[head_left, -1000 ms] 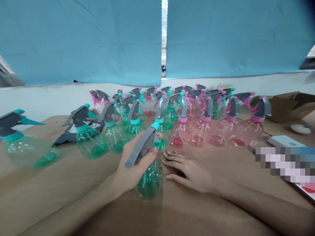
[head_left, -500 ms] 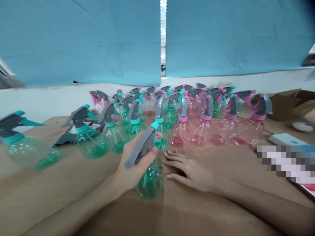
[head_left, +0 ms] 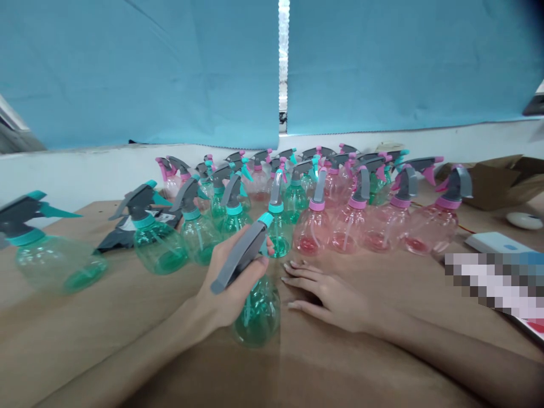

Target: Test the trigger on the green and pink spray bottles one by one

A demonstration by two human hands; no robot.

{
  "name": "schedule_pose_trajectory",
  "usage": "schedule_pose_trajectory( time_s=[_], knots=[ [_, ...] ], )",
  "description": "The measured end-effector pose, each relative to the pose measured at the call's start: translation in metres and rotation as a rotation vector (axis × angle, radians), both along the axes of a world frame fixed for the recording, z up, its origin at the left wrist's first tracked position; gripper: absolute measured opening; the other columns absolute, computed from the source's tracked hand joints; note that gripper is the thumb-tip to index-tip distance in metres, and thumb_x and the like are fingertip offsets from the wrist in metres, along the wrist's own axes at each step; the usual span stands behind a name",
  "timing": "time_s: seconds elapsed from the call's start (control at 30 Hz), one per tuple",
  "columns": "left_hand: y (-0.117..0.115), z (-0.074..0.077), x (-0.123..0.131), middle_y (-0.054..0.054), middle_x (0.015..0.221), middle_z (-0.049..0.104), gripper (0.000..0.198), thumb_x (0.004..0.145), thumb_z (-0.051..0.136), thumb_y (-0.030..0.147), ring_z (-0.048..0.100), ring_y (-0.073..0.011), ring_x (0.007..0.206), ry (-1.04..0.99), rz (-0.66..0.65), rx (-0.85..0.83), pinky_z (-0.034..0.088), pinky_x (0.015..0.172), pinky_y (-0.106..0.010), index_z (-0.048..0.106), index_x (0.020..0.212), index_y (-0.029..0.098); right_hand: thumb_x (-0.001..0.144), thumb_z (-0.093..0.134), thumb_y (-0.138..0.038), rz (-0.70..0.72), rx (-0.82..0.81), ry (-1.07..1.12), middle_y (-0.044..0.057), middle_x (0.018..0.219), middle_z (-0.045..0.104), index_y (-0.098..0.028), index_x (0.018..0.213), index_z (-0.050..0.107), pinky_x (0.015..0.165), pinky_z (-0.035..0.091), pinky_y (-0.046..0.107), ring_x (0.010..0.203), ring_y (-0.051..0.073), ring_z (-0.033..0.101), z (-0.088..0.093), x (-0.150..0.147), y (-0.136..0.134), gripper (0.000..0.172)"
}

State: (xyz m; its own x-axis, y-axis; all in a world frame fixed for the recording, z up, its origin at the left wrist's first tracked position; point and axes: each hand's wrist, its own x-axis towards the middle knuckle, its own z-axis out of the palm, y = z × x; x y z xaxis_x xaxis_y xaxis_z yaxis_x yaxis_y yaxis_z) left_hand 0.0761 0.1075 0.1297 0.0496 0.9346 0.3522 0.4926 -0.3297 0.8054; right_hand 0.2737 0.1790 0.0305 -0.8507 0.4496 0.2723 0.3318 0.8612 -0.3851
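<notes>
Fingers of the left hand point(head_left: 229, 286) are wrapping the green spray bottle point(head_left: 257, 317) at its neck; the right hand point(head_left: 334, 294) is lying flat and open just right of it

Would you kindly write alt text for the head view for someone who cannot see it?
The left hand grips a green spray bottle; the right hand lies flat beside it. Green bottles and pink bottles stand behind.

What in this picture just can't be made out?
Head view:
- Neck of the green spray bottle: hidden by the left hand gripping it.
- The flat item at the right edge: pixelated, unreadable.
- The back-row bottles: small, overlapping, uncountable.
- Palm of the right hand: facing the table.
</notes>
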Motion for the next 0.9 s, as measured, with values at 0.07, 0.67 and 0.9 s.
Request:
schedule_pose_trajectory(
  time_s=[0.07, 0.67, 0.9],
  knots=[
    [-0.0004, -0.0001, -0.0006, 0.003, 0.071, 0.053, 0.005, 0.076, 0.05, 0.023, 0.05, -0.0145, 0.059, -0.014, -0.005, 0.02, 0.039, 0.054, -0.027, 0.051, 0.08, 0.025, 0.09, 0.04, -0.05, -0.006, 0.0, -0.011, 0.007, 0.139, 0.044, -0.018, 0.133, 0.045, 0.108, 0.03, 0.041, 0.131, 0.021, 0.034, 0.0005, -0.0001, -0.0003, 0.053],
    [-0.0006, -0.0056, -0.001, 0.006, 0.055, 0.048, 0.031, 0.082, 0.05, 0.024, 0.045, -0.0128, 0.044, 0.051, 0.048, 0.013, 0.038, 0.046, -0.026, 0.053, 0.112, 0.029, 0.09, 0.041, -0.05, 0.001, -0.012, 0.004, 0.007, 0.138, 0.045, -0.019, 0.132, 0.045, 0.108, 0.03, 0.041, 0.13, 0.022, 0.036, -0.001, 0.0004, -0.0001, 0.053],
    [-0.0001, -0.0088, -0.0025, 0.005, 0.06, 0.053, 0.034, 0.081, 0.051, 0.025, 0.048, -0.014, 0.048, 0.039, 0.054, 0.005, 0.039, 0.05, -0.027, 0.052, 0.114, 0.031, 0.089, 0.043, -0.049, 0.003, -0.024, 0.02, 0.007, 0.137, 0.046, -0.022, 0.132, 0.046, 0.107, 0.031, 0.043, 0.129, 0.023, 0.037, -0.001, 0.0007, 0.0004, 0.051]
  ],
)
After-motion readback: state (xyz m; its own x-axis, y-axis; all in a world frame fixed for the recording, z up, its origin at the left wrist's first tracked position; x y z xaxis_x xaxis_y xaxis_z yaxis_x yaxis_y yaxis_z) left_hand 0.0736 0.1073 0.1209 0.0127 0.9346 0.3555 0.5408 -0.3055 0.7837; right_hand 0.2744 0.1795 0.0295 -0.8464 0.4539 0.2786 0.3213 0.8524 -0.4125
